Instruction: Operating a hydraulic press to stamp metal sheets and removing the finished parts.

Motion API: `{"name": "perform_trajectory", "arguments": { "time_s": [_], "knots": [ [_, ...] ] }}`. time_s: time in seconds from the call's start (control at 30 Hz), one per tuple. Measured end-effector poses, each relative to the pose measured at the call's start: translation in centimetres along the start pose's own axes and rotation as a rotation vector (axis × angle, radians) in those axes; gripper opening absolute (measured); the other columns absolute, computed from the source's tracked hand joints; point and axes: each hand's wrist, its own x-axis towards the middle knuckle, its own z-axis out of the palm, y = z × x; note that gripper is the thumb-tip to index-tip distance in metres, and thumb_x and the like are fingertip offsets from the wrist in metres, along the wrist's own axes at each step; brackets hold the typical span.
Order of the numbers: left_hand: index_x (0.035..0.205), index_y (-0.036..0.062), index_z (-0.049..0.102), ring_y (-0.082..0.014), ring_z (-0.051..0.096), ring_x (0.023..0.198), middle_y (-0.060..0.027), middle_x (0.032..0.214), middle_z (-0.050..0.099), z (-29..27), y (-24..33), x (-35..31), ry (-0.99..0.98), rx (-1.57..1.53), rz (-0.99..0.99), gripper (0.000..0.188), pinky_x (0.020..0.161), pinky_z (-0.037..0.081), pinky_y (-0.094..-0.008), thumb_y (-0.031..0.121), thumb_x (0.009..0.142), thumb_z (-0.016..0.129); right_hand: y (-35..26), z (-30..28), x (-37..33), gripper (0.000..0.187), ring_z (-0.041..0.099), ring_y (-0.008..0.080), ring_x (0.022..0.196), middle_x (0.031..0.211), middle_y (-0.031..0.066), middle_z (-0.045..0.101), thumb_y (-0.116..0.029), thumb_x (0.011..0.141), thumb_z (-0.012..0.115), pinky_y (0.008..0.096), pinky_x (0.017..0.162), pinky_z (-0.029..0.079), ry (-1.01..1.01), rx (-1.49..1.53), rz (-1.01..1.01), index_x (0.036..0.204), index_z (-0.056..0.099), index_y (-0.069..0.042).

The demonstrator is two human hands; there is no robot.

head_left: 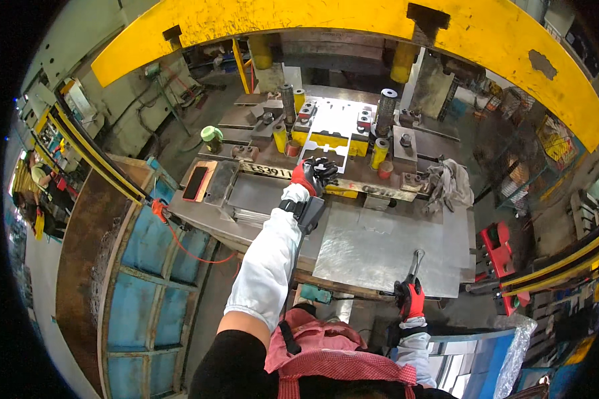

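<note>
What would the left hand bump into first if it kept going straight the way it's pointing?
Most likely the shiny metal sheet with the cut-out edge, just ahead of the left hand. They might already be touching; the depth is hard to judge.

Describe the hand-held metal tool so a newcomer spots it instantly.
From the arched yellow metal beam, look down to the broad silver metal sheet. At its near edge, the red-and-black-gloved right hand grips the slim grey metal tool, whose rounded head stands out from the sheet.
</note>
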Motion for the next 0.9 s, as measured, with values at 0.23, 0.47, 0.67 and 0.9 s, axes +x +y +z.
{"name": "perform_trajectory", "arguments": {
  "time_s": [0.23, 0.47, 0.67, 0.9],
  "knots": [
    [0.109, -0.0043, 0.048, -0.0338, 0.054, 0.093, -0.0188, 0.103, 0.055, 0.4, 0.1, -0.9, -0.148, 0.059, -0.005, 0.044, 0.083, 0.044, -0.0451, 0.030, 0.091, 0.027, -0.8, 0.5, -0.4, 0.011, 0.039, 0.0089, 0.039, 0.054, -0.0002, 0.044, -0.009, 0.078, 0.054, 0.0227, 0.035, 0.031, -0.011, 0.097, -0.002, 0.078, 0.043, -0.011],
    [0.100, -0.0038, 0.051, -0.0320, 0.056, 0.084, -0.0173, 0.093, 0.058, 0.9, 0.0, -0.9, -0.045, 0.057, 0.039, 0.039, 0.070, 0.048, -0.0410, 0.027, 0.089, 0.030, -0.7, 0.5, -0.4, 0.010, 0.039, 0.0078, 0.038, 0.055, -0.0003, 0.048, -0.012, 0.079, 0.054, 0.0228, 0.033, 0.027, 0.003, -0.021, 0.014, 0.077, 0.044, -0.012],
    [0.112, -0.0048, 0.043, -0.0383, 0.051, 0.101, -0.0230, 0.114, 0.049, -3.5, -0.3, 3.0, -0.516, -0.057, -0.025, 0.040, 0.086, 0.042, -0.0506, 0.027, 0.090, 0.031, 0.6, -0.7, 0.6, 0.014, 0.045, 0.0104, 0.042, 0.065, 0.0054, 0.057, -0.014, 0.078, 0.053, 0.0238, 0.035, 0.034, -0.021, -0.008, -0.003, 0.089, 0.048, -0.008],
    [0.110, -0.0056, 0.044, -0.0396, 0.052, 0.097, -0.0243, 0.111, 0.050, -7.1, 0.2, 6.6, -0.915, -0.273, -0.202, 0.039, 0.086, 0.043, -0.0503, 0.025, 0.089, 0.035, 0.2, -0.1, 0.0, 0.015, 0.045, 0.0106, 0.040, 0.066, 0.0058, 0.058, -0.015, 0.079, 0.054, 0.0237, 0.034, 0.033, -0.071, 0.016, 0.002, 0.092, 0.048, -0.009]
  ]
}}
